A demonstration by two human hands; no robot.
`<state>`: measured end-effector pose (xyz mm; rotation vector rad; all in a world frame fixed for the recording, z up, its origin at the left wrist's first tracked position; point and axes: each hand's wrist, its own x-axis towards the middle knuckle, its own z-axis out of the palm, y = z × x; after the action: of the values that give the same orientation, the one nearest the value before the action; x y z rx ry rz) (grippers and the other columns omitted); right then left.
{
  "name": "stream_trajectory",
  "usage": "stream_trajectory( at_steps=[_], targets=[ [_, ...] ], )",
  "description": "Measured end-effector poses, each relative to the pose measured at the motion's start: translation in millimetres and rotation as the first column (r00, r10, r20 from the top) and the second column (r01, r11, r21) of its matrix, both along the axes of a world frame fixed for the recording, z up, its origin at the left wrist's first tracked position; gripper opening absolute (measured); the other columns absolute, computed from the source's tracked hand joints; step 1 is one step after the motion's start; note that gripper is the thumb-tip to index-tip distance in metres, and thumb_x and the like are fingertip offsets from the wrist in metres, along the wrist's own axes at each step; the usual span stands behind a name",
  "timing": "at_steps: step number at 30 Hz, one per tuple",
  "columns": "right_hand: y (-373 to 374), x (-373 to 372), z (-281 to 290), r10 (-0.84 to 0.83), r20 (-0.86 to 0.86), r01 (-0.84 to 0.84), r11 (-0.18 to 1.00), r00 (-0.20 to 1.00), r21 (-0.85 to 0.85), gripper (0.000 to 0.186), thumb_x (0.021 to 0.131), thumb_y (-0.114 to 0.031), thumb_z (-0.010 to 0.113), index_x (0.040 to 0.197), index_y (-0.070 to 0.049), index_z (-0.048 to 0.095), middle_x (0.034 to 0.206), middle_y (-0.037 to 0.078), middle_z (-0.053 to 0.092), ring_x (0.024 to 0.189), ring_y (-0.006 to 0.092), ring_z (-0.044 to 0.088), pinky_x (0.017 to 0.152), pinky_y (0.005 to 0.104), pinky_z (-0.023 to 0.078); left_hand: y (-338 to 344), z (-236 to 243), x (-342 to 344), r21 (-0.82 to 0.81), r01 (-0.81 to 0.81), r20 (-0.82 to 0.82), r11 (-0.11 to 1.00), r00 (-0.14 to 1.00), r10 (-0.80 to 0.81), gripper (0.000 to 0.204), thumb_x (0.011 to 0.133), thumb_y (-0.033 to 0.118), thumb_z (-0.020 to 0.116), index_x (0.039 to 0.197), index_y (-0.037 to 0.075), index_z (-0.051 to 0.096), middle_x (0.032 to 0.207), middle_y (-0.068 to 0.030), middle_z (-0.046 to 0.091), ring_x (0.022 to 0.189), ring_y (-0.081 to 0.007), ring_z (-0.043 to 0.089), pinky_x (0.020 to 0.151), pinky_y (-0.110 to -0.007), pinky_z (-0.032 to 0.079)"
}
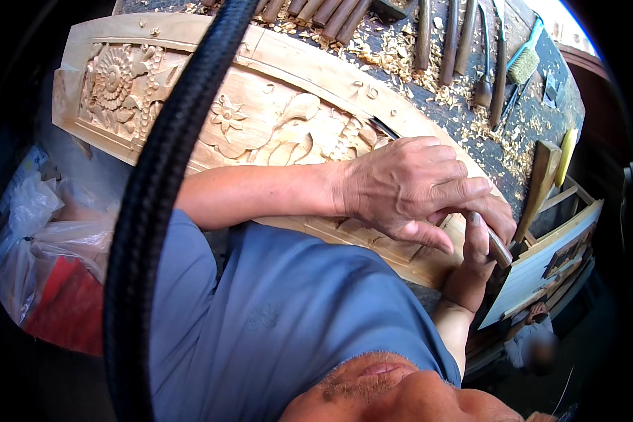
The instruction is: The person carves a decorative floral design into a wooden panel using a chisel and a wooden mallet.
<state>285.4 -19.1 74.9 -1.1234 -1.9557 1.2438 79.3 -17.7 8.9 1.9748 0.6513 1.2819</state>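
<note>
A pale wooden panel (288, 53) carved with flowers and leaves in relief lies across the bench in front of me. My left hand (408, 183) is laid over a carving chisel, its fingers curled down around the shaft and its thumb stretched out. The dark chisel blade (383, 128) shows past the knuckles, close to the carved relief. My right hand (498, 219) is wrapped around the wooden chisel handle (499, 250), beside the left fingertips. The middle of the chisel is hidden beneath my hands.
Several wooden-handled tools (449, 42) and wood shavings (394, 56) lie on the dark bench. At right are a brush (524, 65), a wooden block (538, 186) and framed panels (541, 271). Plastic bags (32, 218) sit left. A black braided cable (179, 155) crosses the view. Another person (531, 344) is lower right.
</note>
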Motion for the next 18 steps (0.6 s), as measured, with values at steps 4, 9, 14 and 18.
stream_trajectory(
  at_steps=[4, 9, 14, 18],
  targets=[
    [-1, -7, 8, -0.037, 0.030, 0.038, 0.998, 0.999, -0.040, 0.028, 0.085, -0.017, 0.056, 0.091, 0.005, 0.073, 0.075, 0.016, 0.073, 0.068, 0.0273, 0.072, 0.071, 0.0334, 0.056, 4, -4, 1, 0.004, -0.001, 0.059, 1.000, 0.998, 0.001, 0.082, 0.081, 0.061, 0.074, 0.137, 0.002, 0.055, 0.084, -0.0065, 0.060, 0.078, -0.0283, 0.063, 0.069, -0.041, 0.050],
    [-4, -15, 10, -0.121, 0.039, 0.125, 0.982, 0.992, -0.140, 0.030, 0.086, -0.020, 0.056, 0.089, 0.002, 0.075, 0.079, 0.014, 0.075, 0.071, 0.0261, 0.073, 0.073, 0.0349, 0.056, 8, -6, 1, 0.019, -0.080, 0.075, 0.997, 0.994, 0.079, 0.079, 0.080, 0.065, 0.073, 0.128, 0.004, 0.060, 0.077, -0.0045, 0.059, 0.068, -0.0258, 0.063, 0.058, -0.036, 0.049],
    [-5, -15, 8, -0.092, 0.068, 0.101, 0.983, 0.993, -0.155, 0.030, 0.086, -0.022, 0.056, 0.088, 0.001, 0.075, 0.081, 0.014, 0.075, 0.074, 0.0259, 0.073, 0.074, 0.0364, 0.056, 8, -7, 0, 0.011, -0.066, 0.039, 0.998, 0.997, 0.065, 0.077, 0.079, 0.069, 0.071, 0.121, 0.006, 0.064, 0.074, -0.0031, 0.058, 0.063, -0.0238, 0.062, 0.054, -0.034, 0.048],
    [-4, -19, 3, -0.094, 0.016, 0.096, 0.984, 0.995, -0.152, 0.030, 0.086, -0.022, 0.056, 0.088, 0.002, 0.075, 0.082, 0.014, 0.076, 0.075, 0.0266, 0.073, 0.074, 0.0370, 0.056, 8, -5, -4, 0.010, -0.090, 0.023, 0.996, 0.996, 0.089, 0.075, 0.080, 0.070, 0.070, 0.116, 0.004, 0.065, 0.073, -0.0030, 0.058, 0.062, -0.0230, 0.062, 0.054, -0.034, 0.048]
  ],
)
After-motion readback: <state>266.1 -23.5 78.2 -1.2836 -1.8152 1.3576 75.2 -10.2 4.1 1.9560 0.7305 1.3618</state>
